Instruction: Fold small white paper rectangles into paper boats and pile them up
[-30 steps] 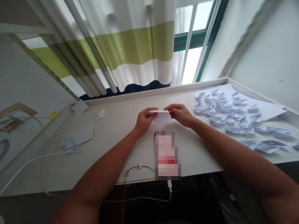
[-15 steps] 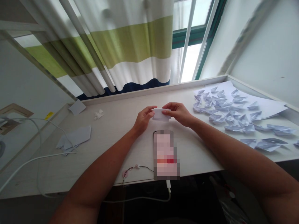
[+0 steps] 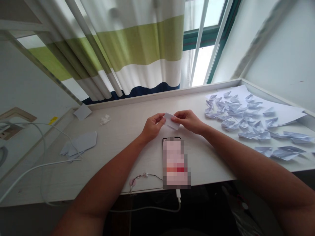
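Between my two hands is a small piece of folded white paper (image 3: 171,121), tilted down towards the right. My left hand (image 3: 154,126) pinches its left edge between thumb and fingers. On the other side, my right hand (image 3: 188,121) grips the right part, thumb on the near face and fingers behind. Just below the paper, a phone (image 3: 173,160) with a blurred-out screen lies on the white desk (image 3: 118,131). Over on the right, several folded paper boats (image 3: 236,111) lie in a spread, some on a larger white sheet (image 3: 283,108).
A stack of white paper (image 3: 81,144) and a single square sheet (image 3: 82,111) lie at the left, near a crumpled scrap (image 3: 105,119). White cables (image 3: 44,164) cross the left side. A charging cable (image 3: 178,196) hangs from the phone over the front edge. A beaded strap (image 3: 137,178) lies beside it.
The folded paper has turned from nearly level to slanting, its right end lower. Both hands keep their hold. The view has shifted slightly.
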Demonstrator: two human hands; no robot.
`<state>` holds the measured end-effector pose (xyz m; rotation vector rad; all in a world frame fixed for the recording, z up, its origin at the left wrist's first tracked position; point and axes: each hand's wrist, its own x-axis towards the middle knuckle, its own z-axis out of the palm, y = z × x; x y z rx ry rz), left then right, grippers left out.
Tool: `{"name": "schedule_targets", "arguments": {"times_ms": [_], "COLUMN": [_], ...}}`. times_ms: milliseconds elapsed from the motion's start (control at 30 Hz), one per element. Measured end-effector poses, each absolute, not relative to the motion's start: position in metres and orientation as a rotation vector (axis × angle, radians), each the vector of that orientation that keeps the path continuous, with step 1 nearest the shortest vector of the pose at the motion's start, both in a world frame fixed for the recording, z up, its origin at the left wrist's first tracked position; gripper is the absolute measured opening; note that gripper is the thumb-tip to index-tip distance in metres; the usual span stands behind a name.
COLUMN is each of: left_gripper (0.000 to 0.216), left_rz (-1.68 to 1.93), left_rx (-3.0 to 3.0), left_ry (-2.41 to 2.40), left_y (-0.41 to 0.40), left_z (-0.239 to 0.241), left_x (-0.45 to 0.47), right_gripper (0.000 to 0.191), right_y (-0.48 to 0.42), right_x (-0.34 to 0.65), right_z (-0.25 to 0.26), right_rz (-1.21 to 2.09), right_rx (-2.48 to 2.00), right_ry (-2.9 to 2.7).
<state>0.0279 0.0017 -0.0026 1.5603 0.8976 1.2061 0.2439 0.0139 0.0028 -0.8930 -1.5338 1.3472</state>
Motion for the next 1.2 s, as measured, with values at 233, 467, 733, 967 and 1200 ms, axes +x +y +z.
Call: {"name": "schedule_targets", "arguments": {"times_ms": [233, 467, 733, 967, 1200], "left_gripper": [0.041, 0.036, 0.022, 0.033, 0.039], "left_rz": [1.238, 1.242, 1.193, 1.189, 1.121], "left_rx": [1.476, 1.509, 1.539, 1.553, 1.630], "left_ry": [0.929, 0.946, 0.969, 0.966, 0.983], "left_y": [0.001, 0.001, 0.002, -0.001, -0.004], "left_z": [-0.005, -0.004, -0.003, -0.001, 0.003], "left_x": [0.031, 0.032, 0.030, 0.031, 0.030], "right_gripper": [0.051, 0.052, 0.055, 0.058, 0.059], "right_y": [0.014, 0.013, 0.014, 0.014, 0.011], "right_x": [0.236, 0.235, 0.237, 0.234, 0.231], "right_z": [0.004, 0.002, 0.002, 0.002, 0.003], "right_rz": [1.377, 1.383, 1.341, 1.256, 1.258], "right_rx": [-0.828, -0.845, -0.897, -0.879, -0.866], "right_ry": [-1.265, -1.284, -1.338, -1.304, -1.325]}}
